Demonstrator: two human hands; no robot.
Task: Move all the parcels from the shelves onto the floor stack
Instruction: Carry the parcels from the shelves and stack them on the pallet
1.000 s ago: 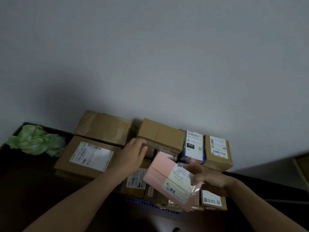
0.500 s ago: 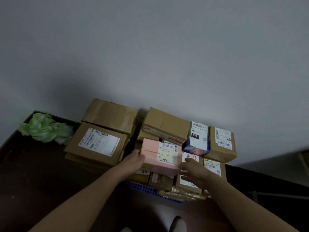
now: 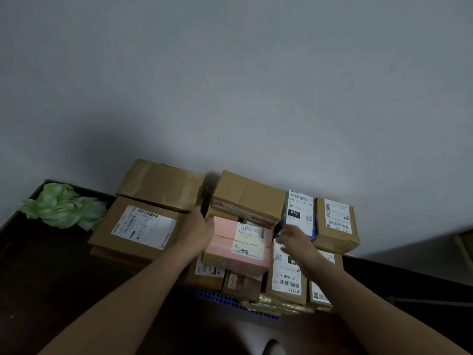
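A pink parcel (image 3: 238, 245) with white labels lies on top of the floor stack of brown cardboard parcels (image 3: 247, 197) against the wall. My left hand (image 3: 198, 228) rests flat against the pink parcel's left end, fingers straight. My right hand (image 3: 294, 238) hovers just right of the pink parcel with fingers spread and blurred, apart from it and holding nothing. Under that hand lies a labelled brown parcel (image 3: 288, 278).
A large labelled box (image 3: 139, 228) and another brown box (image 3: 161, 184) sit at the left of the stack. Green crumpled material (image 3: 61, 206) lies on the dark floor at far left. A blue pallet edge (image 3: 217, 298) shows beneath the stack. The grey wall rises behind.
The pink parcel went from my right hand's grip down onto the stack. My right hand has let go and lifted to the right. My left hand slid to the parcel's left end.
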